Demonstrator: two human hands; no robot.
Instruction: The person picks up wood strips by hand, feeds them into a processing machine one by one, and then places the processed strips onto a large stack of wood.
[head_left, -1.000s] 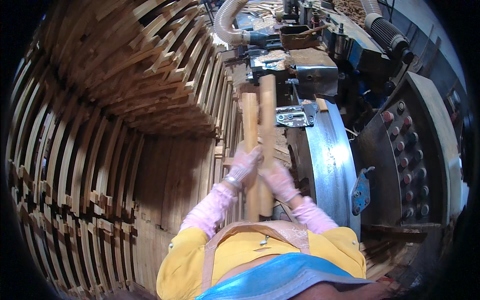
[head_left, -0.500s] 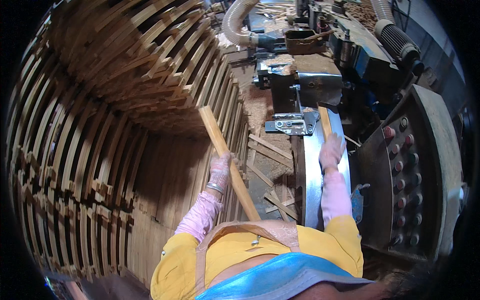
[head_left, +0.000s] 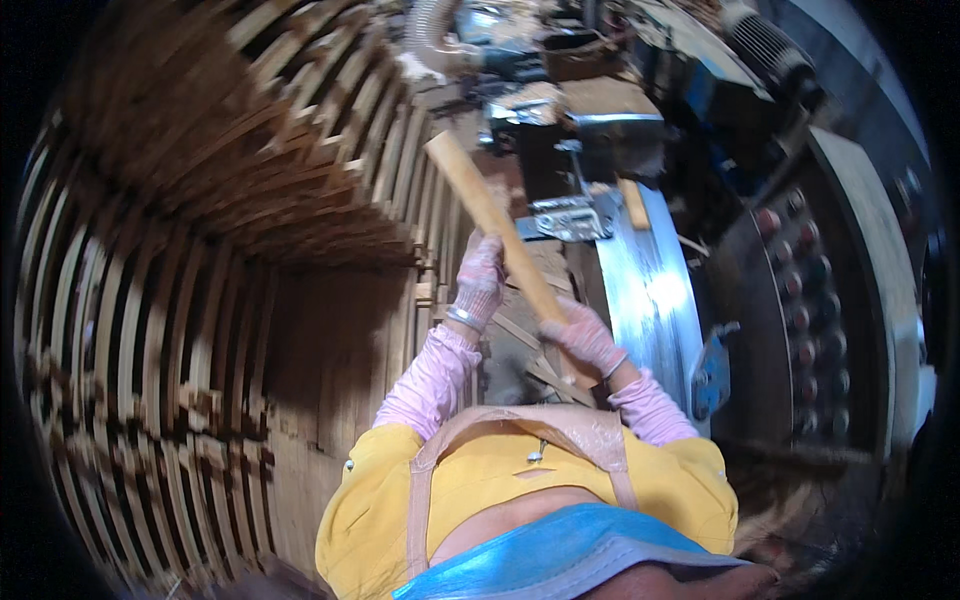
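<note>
A long wooden strip [head_left: 502,228] slants across in front of me, its far end up and to the left. My left hand [head_left: 481,272], in a pale knitted glove, is closed around the strip near its middle. Lower down, my gloved right hand [head_left: 588,336] is closed on the same strip; its fingers partly hide the wood. The end of another wooden strip [head_left: 633,206] lies on the shiny metal machine bed [head_left: 648,300], the rest hidden under the machine's guard.
Tall stacks of wooden strips [head_left: 140,330] rise on my left. The dark woodworking machine [head_left: 615,145] stands ahead, with a ribbed hose [head_left: 432,35] behind. At right is a control panel [head_left: 800,290] with several buttons. Loose offcuts [head_left: 552,378] lie on the floor between stack and machine.
My right hand has left the strip on the machine bed and moved left onto the held strip. That other strip sits farther into the machine. My left hand has shifted up and right.
</note>
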